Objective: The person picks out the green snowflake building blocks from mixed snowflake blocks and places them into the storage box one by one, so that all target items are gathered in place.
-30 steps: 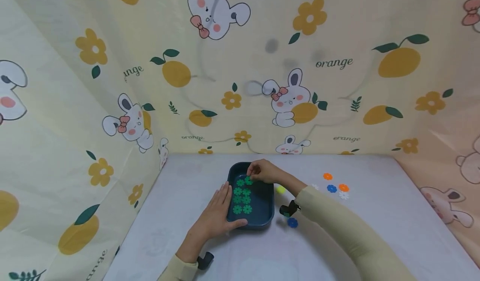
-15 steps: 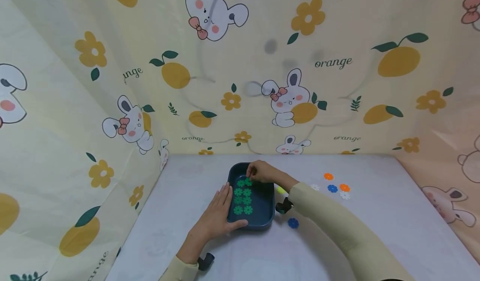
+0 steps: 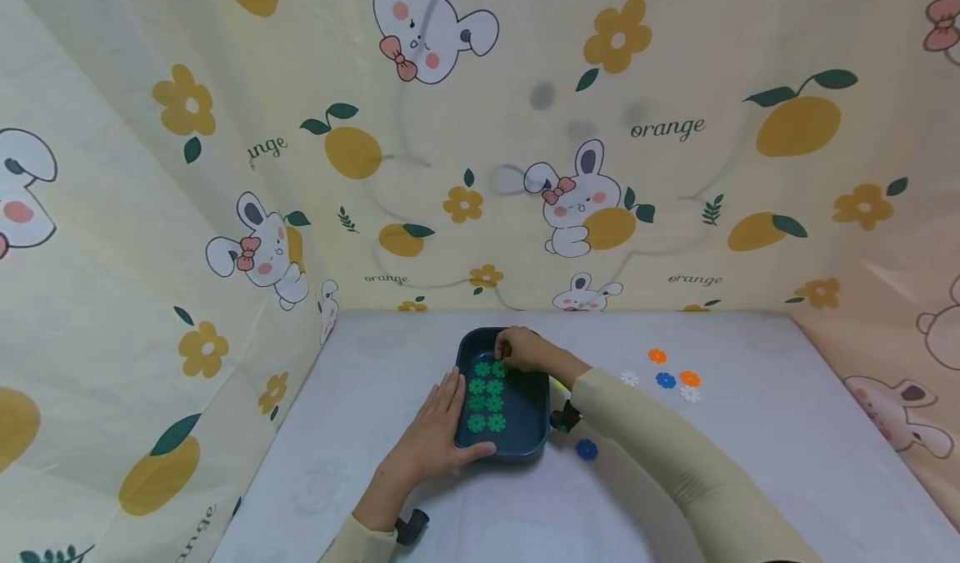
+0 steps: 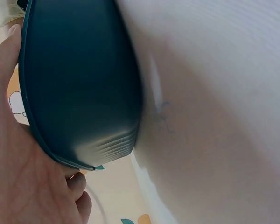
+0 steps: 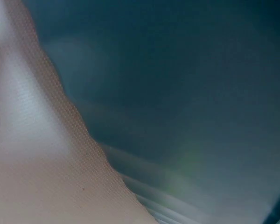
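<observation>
A dark blue-green rectangular tray (image 3: 525,429) stands on the table, its wall (image 4: 79,84) filling much of the left wrist view. Inside, green flower-shaped pieces (image 3: 477,423) lie in two columns on the left. The left hand (image 3: 431,434) rests along the tray's left rim with straight fingers, its thumb on the near rim. Over the far right part of the tray, the right hand (image 3: 525,350) has its fingertips together, pinching a green flower-shaped piece (image 3: 500,369), partly hidden by the fingers. In the right wrist view only blurred skin and tray show.
Right of the tray lie loose flower-shaped pieces: a blue one (image 3: 587,449), a yellow one (image 3: 560,384) partly behind the right arm, and farther right orange (image 3: 657,355), white (image 3: 630,378) and blue (image 3: 665,380) ones. A printed curtain stands behind the table.
The right hand has shifted very slightly nearer at the tray's far end, and its wrist and forearm have moved a little left. The left hand stays on the tray.
</observation>
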Demonstrator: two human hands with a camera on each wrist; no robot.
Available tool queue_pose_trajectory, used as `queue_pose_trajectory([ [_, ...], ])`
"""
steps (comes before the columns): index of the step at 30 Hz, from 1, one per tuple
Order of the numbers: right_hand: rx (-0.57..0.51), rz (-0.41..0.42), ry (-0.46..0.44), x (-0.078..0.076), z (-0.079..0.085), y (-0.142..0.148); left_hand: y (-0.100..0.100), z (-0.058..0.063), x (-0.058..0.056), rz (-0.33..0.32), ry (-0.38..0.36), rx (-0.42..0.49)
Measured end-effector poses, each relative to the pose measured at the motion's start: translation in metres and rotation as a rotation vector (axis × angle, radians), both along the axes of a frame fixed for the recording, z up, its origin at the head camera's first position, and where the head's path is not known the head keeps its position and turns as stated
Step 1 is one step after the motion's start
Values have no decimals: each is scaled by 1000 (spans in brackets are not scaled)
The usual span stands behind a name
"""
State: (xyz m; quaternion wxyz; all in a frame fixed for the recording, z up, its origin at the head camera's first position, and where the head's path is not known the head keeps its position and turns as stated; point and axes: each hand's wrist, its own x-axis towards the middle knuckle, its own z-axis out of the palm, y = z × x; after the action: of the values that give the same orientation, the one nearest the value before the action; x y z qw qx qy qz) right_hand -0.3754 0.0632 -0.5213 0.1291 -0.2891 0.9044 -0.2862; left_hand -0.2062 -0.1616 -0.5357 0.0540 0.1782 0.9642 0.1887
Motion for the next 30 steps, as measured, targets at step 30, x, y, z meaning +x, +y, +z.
queue_pose_trajectory([
  [30, -47, 52, 67, 7, 23, 26, 6, 6, -3, -9, -27, 29],
])
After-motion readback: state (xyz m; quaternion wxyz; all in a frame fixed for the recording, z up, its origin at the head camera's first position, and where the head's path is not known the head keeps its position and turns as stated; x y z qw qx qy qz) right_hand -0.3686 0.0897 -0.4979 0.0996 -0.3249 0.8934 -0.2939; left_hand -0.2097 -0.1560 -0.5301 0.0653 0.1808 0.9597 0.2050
